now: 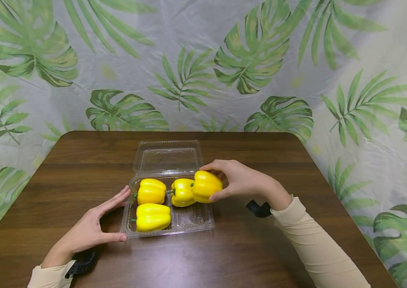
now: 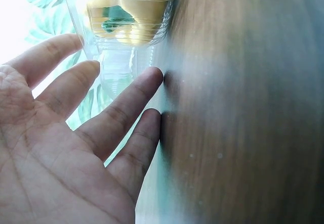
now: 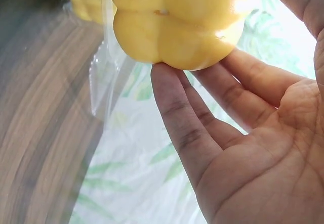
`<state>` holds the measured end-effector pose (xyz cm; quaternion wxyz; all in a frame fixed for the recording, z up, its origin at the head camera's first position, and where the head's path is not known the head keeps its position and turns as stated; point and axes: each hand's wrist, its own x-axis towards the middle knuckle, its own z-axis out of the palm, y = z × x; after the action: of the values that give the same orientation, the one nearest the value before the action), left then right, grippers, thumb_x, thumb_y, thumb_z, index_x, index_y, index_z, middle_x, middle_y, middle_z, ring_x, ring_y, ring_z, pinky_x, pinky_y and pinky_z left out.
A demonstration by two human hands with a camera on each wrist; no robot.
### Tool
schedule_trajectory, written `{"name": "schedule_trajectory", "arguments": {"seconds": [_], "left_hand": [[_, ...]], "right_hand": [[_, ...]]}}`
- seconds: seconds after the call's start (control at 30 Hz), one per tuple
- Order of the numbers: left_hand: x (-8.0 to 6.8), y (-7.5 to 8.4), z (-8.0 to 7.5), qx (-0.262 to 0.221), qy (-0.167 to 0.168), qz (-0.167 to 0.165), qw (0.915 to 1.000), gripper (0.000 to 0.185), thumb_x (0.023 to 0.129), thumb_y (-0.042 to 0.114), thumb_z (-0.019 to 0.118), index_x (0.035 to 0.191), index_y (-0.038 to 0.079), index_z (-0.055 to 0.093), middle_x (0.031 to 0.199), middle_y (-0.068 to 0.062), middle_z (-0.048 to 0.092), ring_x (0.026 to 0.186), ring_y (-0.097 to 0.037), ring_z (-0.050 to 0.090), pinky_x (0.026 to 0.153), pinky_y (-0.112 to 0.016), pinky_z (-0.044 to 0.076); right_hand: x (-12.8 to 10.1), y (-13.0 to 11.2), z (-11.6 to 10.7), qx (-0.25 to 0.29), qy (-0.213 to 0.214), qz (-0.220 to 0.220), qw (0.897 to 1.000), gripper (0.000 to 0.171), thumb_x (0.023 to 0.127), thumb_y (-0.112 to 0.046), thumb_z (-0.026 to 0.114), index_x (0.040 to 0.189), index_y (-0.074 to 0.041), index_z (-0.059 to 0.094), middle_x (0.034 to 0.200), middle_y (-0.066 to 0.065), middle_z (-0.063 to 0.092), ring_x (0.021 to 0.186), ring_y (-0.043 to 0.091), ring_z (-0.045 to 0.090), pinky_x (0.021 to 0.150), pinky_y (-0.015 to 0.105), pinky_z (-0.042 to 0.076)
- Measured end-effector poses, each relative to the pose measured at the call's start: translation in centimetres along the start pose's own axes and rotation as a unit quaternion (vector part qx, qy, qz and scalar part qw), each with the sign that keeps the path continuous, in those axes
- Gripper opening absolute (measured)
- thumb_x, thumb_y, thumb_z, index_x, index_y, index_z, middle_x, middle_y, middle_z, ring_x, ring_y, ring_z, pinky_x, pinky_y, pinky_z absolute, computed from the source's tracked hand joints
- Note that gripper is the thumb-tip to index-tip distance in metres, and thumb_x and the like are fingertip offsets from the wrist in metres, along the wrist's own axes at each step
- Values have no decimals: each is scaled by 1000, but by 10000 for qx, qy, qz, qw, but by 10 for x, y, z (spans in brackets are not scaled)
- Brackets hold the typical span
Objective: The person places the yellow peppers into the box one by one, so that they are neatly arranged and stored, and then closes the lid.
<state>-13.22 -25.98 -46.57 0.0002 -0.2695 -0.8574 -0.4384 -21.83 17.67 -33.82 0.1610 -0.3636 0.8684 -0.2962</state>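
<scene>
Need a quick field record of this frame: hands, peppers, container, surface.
left hand: flat, fingers straight, touching the clamshell's left wall
right hand: grip round a yellow bell pepper over the container's right rear part
peppers in container: three yellow bell peppers
container: clear plastic clamshell, lid open and laid back
surface: dark wooden table

Both arms wear long, close-fitting sleeves of pale cream fabric, the left sleeve (image 1: 46,277) and the right sleeve (image 1: 320,248) each ending at the wrist, well behind the fingers. A black strap (image 1: 82,263) with small holes wraps the left wrist at the cuff, and a black mount (image 1: 259,209) sits under the right wrist. The hands are bare, with no rings or gloves.
</scene>
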Motion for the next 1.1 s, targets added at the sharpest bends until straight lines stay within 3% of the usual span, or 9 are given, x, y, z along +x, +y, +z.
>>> {"name": "schedule_trajectory", "arguments": {"seconds": [0.27, 0.87, 1.1], "left_hand": [[0, -1, 0, 16, -1, -9, 10000, 110, 76, 19, 99, 168, 20, 38, 178, -8, 31, 134, 11, 55, 110, 1, 19], [0, 3, 0, -2, 24, -77, 10000, 110, 76, 19, 99, 168, 21, 39, 178, -6, 32, 133, 12, 55, 110, 1, 19], [1, 4, -1, 39, 55, 5, 10000, 110, 75, 19, 99, 168, 20, 40, 177, -7, 33, 134, 12, 55, 111, 1, 19]], "right_hand": [[3, -6, 11, -500, -160, -233, 9984, 74, 87, -33, 92, 151, -15, 59, 139, -2, 68, 116, 13, 65, 101, 34, 57], [7, -25, 26, -742, -649, -507, 9938, 80, 87, -36, 92, 153, -8, 57, 147, 5, 64, 128, 20, 63, 110, 44, 54], [10, -30, 33, -956, -778, -511, 9911, 79, 86, -36, 92, 152, -9, 59, 141, 3, 66, 123, 19, 63, 107, 38, 54]]}}
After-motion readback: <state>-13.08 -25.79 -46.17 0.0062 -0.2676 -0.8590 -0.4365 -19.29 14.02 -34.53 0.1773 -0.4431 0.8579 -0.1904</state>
